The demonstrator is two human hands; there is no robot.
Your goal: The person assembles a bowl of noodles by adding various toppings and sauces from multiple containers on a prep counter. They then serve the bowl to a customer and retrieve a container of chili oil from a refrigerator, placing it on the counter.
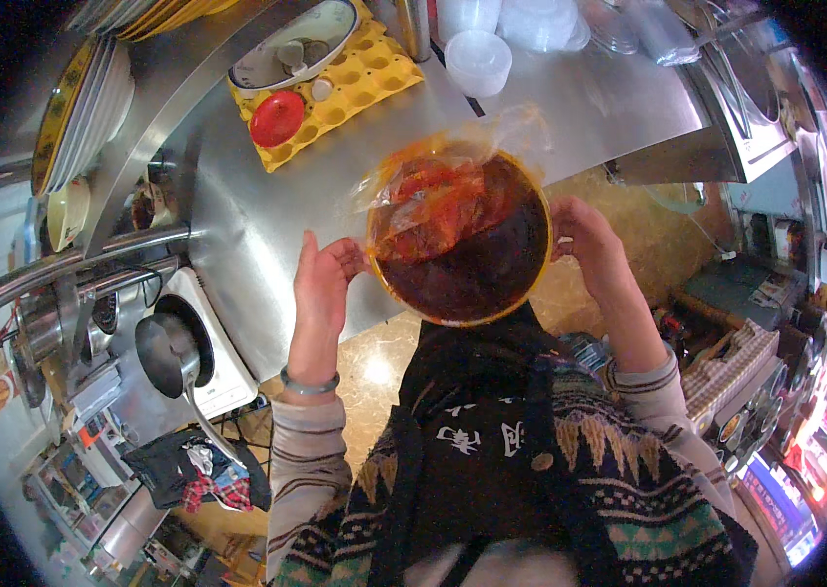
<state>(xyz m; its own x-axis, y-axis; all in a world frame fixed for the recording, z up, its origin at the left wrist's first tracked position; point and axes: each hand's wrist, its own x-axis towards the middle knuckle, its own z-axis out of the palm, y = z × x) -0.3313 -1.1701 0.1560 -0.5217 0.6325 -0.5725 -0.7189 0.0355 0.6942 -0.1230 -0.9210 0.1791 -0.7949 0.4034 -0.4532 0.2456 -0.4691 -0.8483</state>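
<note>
A round pot or basin with a yellow rim (450, 321) is in front of my torso, at the counter's near edge. Dark red-brown liquid (486, 275) fills much of what I can see inside it. Red-stained clear plastic film (431, 209) lies crumpled over the far left part of its opening, blurred and spilling past the rim. My left hand (327, 275) grips the left side with its fingertips, thumb raised. On the opposite side, my right hand (587, 238) holds the edge with curled fingers. The pot's underside is hidden.
Beyond the pot, a stainless steel counter (237, 213) carries a yellow egg tray (376, 70) with a red dish (277, 119) and an oval dish (255, 70). Clear plastic tubs (478, 66) are stacked farther right. At left, a black pan (156, 356) sits on a white cooker (233, 392).
</note>
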